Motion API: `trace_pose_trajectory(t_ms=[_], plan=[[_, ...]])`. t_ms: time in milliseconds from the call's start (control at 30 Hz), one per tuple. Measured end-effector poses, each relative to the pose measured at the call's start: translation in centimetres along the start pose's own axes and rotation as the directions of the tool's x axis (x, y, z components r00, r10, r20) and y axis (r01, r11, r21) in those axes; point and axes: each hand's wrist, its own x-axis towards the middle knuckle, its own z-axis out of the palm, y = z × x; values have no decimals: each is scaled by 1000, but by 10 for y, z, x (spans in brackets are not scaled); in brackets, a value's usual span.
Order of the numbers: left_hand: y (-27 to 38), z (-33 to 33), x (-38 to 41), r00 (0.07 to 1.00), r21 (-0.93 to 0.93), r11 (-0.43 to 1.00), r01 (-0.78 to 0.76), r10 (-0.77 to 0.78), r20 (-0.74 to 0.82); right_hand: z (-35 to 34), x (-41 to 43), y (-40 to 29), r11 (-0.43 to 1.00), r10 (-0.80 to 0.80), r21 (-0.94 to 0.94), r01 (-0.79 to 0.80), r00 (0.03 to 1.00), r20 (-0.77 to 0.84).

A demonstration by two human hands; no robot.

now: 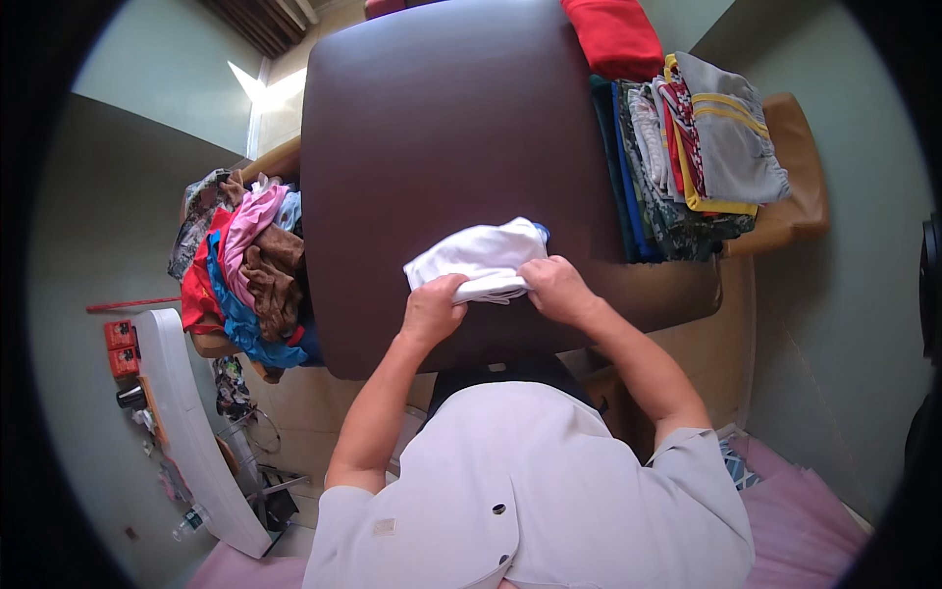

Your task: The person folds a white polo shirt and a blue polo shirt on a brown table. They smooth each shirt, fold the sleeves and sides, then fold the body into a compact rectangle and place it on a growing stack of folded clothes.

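A white cloth garment [478,254] with a bit of blue at its far right corner lies partly bunched on the dark brown table [456,132], close to the near edge. Its near edge forms a folded band that both hands grip. My left hand [434,305] pinches the band's left end between thumb and fingers. At the right end, my right hand [559,287] grips the same band. The fingertips of both hands are hidden under the fabric.
Rumpled clothes [250,258] are heaped on a chair at the table's left. A stack of folded garments [662,147] stands on the right beside a tan chair [798,177], with a red folded cloth [614,37] beyond. A white cabinet top [195,434] holds small items at lower left.
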Motion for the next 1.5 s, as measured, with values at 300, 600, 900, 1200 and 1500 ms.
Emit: trace_pose_trajectory(t_ms=[300,600,900,1200,1500], plan=[[32,-89,42,974,-402,896,188,-223,-40,-83,40,2,740,302,629,-237,953,5],[31,-27,29,958,-108,994,2,-33,-285,-17,39,-9,957,259,235,-170,866,-427],[15,51,-15,982,143,989,28,-1,-191,46,-2,-18,976,196,-13,-217,905,-377],[-45,38,27,898,157,927,342,-273,-345,44,35,17,859,511,143,-491,828,-230],[-62,36,20,692,-494,755,430,-628,-356,41,34,29,804,593,174,-568,752,-288]])
